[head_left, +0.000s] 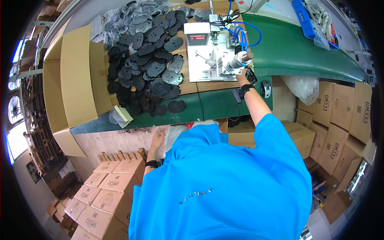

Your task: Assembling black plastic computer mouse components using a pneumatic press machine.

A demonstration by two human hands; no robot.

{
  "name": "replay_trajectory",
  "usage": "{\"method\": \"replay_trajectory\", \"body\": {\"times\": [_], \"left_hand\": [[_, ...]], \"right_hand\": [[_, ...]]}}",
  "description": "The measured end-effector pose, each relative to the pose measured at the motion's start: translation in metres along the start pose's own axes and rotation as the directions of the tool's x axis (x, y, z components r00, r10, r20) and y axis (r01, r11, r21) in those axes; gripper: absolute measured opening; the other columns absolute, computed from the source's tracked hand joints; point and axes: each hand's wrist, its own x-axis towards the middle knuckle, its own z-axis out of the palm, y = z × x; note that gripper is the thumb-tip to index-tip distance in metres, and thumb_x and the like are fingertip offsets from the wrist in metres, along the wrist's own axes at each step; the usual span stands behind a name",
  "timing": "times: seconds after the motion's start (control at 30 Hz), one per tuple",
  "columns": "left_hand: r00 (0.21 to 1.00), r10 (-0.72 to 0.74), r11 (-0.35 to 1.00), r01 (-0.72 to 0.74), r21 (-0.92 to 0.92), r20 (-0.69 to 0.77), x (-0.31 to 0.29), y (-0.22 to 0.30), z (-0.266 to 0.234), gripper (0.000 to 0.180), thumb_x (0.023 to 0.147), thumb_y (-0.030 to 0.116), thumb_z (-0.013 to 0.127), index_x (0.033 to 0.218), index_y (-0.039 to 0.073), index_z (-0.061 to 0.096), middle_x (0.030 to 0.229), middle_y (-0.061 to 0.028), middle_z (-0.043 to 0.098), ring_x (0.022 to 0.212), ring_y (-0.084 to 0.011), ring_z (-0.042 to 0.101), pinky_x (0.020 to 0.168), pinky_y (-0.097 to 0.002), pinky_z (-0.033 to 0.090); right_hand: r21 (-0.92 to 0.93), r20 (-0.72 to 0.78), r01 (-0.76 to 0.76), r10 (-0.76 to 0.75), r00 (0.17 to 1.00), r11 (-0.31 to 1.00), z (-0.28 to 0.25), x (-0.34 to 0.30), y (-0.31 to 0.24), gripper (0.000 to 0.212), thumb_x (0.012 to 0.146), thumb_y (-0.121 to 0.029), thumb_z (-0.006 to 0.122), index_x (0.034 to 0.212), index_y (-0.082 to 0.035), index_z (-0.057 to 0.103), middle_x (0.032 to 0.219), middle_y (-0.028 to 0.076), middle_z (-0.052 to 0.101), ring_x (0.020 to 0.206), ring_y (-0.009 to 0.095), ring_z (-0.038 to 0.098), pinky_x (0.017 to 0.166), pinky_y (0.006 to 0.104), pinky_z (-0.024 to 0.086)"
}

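My right hand (242, 77) reaches in under the silver cylinder of a bench machine (237, 62) with a white base plate; its fingers are hidden there. Close beside that hand lies a black mouse-shaped part (250, 76). Slightly further right, a black and grey computer mouse (265, 89) rests on the green bench top. Down in front of the bench edge hangs my left hand (158, 138), its fingers curled in, with nothing seen in them. A heap of flat black oval plates (150, 66) covers the bench left of the machine.
An open cardboard box (80, 80) stands at the bench's left end, near a small pale yellow box (121, 116). Blue air hoses (256, 30) loop above the machine. Stacked cartons (106, 196) stand at lower left, more cartons (330, 108) at right. A blue tray (304, 20) sits far right.
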Motion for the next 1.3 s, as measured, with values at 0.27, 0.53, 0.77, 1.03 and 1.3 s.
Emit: {"method": "replay_trajectory", "body": {"times": [0.27, 0.53, 0.77, 1.03, 1.3], "left_hand": [[0.997, 0.048, 0.998, -0.050, 0.031, 0.054, 0.015, -0.021, -0.011, 0.035, 0.092, 0.015, 0.051, 0.125, 0.006, 0.058, 0.125, -0.0109, 0.060, 0.104, -0.0233, 0.062, 0.080, -0.0369, 0.054], [0.999, 0.024, 0.999, -0.022, -0.045, 0.033, 0.009, -0.002, -0.004, 0.036, 0.091, 0.011, 0.052, 0.124, 0.001, 0.060, 0.118, -0.0136, 0.066, 0.100, -0.0244, 0.064, 0.084, -0.0336, 0.051], [0.998, -0.064, 0.997, 0.064, -0.044, -0.004, -0.007, -0.021, -0.008, 0.037, 0.090, 0.011, 0.052, 0.126, 0.004, 0.059, 0.122, -0.0127, 0.064, 0.098, -0.0230, 0.064, 0.079, -0.0334, 0.053], [1.000, -0.027, 0.999, 0.026, -0.043, 0.000, -0.009, -0.027, -0.011, 0.037, 0.090, 0.013, 0.053, 0.126, 0.006, 0.059, 0.118, -0.0103, 0.064, 0.096, -0.0215, 0.063, 0.077, -0.0325, 0.054], [1.000, -0.023, 0.998, 0.024, -0.055, 0.007, -0.011, -0.029, -0.012, 0.037, 0.089, 0.013, 0.053, 0.125, 0.005, 0.060, 0.118, -0.0108, 0.063, 0.095, -0.0219, 0.063, 0.075, -0.0338, 0.055]], "right_hand": [[-0.288, 0.010, -0.064, 0.070, 0.998, 0.956, -0.029, -0.003, -0.048, 0.046, 0.087, -0.038, 0.061, 0.111, 0.000, 0.048, 0.110, 0.026, 0.054, 0.103, 0.045, 0.051, 0.087, 0.0525, 0.040], [-0.334, -0.120, 0.119, -0.167, 0.979, 0.935, -0.035, -0.002, -0.023, 0.046, 0.082, -0.031, 0.065, 0.111, 0.000, 0.048, 0.109, 0.025, 0.056, 0.102, 0.045, 0.053, 0.086, 0.0535, 0.041], [-0.157, -0.126, -0.029, 0.009, 0.992, 0.987, -0.037, 0.008, -0.104, 0.046, 0.082, -0.029, 0.062, 0.116, -0.002, 0.046, 0.115, 0.024, 0.053, 0.107, 0.046, 0.051, 0.091, 0.0546, 0.040], [-0.155, -0.108, -0.065, 0.048, 0.993, 0.986, -0.043, 0.014, -0.115, 0.049, 0.082, -0.032, 0.065, 0.114, -0.001, 0.044, 0.115, 0.023, 0.049, 0.108, 0.046, 0.049, 0.088, 0.0555, 0.040], [-0.127, -0.153, -0.090, 0.071, 0.986, 0.988, -0.063, 0.016, -0.128, 0.049, 0.084, -0.034, 0.064, 0.114, -0.001, 0.044, 0.114, 0.024, 0.050, 0.107, 0.047, 0.048, 0.087, 0.0562, 0.040]]}}
